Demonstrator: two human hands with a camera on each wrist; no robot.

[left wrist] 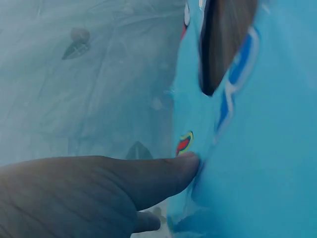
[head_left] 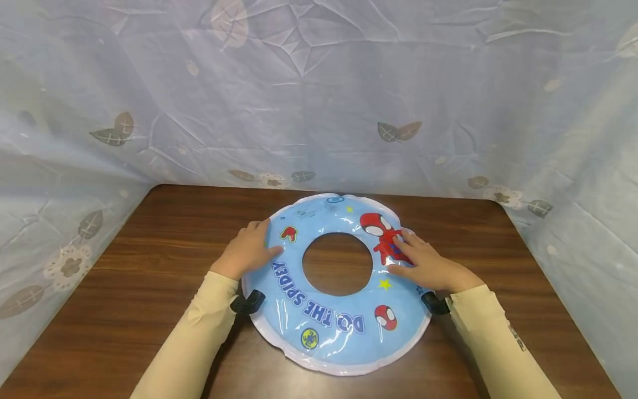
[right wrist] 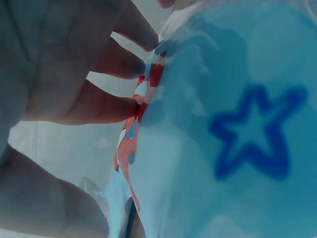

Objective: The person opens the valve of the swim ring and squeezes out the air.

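A light blue inflatable swim ring (head_left: 344,346) lies on the brown table, printed with a red-and-blue cartoon figure, stars and "DO THE SPIDEY", which reads upside down in the head view. At its left outer edge rests my left hand (head_left: 247,250), thumb on the top face and fingers along the rim. My right hand (head_left: 428,263) lies on the ring's right side with fingers spread over the red figure (head_left: 381,233). In the left wrist view the thumb (left wrist: 168,173) touches the blue vinyl. Fingertips (right wrist: 130,108) press on the printed figure in the right wrist view.
Wood-grain table (head_left: 149,266) surrounds the ring and shows through its round hole. A pale, leaf-patterned cloth (head_left: 319,111) hangs behind the table and along both sides. Each wrist carries a black camera mount (head_left: 248,302) close over the ring.
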